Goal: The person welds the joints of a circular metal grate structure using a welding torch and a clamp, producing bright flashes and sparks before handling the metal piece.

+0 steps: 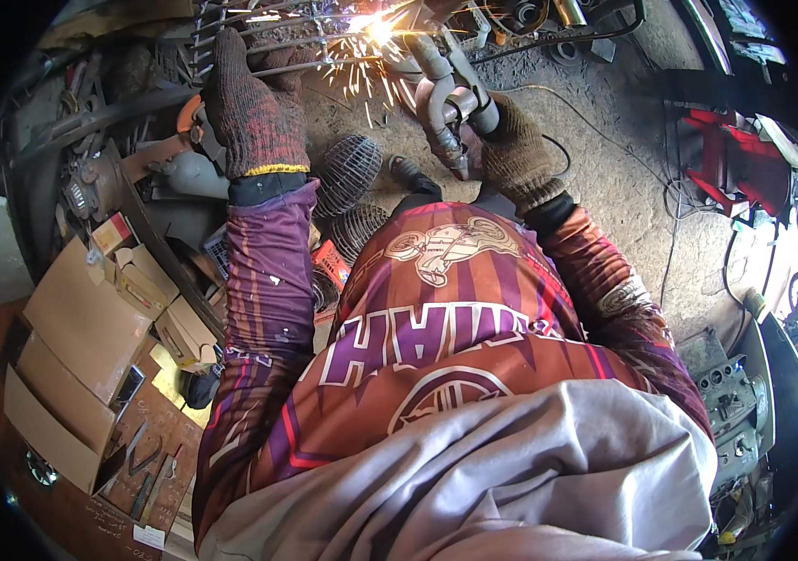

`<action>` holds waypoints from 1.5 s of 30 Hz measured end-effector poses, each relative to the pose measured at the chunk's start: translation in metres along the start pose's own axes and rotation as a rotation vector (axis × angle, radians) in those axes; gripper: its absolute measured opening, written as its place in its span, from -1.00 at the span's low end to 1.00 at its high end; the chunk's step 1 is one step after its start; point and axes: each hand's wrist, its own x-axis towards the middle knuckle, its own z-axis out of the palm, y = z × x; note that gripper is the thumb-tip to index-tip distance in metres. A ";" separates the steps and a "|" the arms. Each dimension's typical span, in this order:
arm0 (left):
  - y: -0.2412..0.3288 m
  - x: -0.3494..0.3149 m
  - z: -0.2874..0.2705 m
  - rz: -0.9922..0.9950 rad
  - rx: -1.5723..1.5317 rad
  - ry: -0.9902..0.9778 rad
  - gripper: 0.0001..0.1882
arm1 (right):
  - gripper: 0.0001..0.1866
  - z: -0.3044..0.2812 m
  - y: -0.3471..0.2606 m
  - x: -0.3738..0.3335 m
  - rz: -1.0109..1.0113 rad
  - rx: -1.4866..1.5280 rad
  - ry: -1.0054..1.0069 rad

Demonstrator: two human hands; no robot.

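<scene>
My left hand [259, 117], in a dark red and grey knitted glove with a yellow cuff, is closed at the near edge of a grille of thin metal rods [291, 65] at the top. My right hand [522, 154], in a brown knitted glove, is closed around a grey metal tool with thick rounded arms [438, 93]; its exact kind is unclear. Bright sparks [378, 30] burst between the grille and the tool's far end and spray downward. The glare hides the contact point. A black cable loops out beside my right hand.
Wire cage guards [348, 173] lie on the floor below the grille. Opened cardboard boxes [90, 327] and pliers [145, 458] are at left. A red object [745, 164] and a metal casting [726, 402] stand at right. A thin cord crosses the concrete floor [595, 178].
</scene>
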 end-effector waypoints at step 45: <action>-0.010 0.000 0.009 -0.002 0.003 0.046 -0.72 | -0.49 -0.034 -0.028 0.004 0.135 -0.087 -0.045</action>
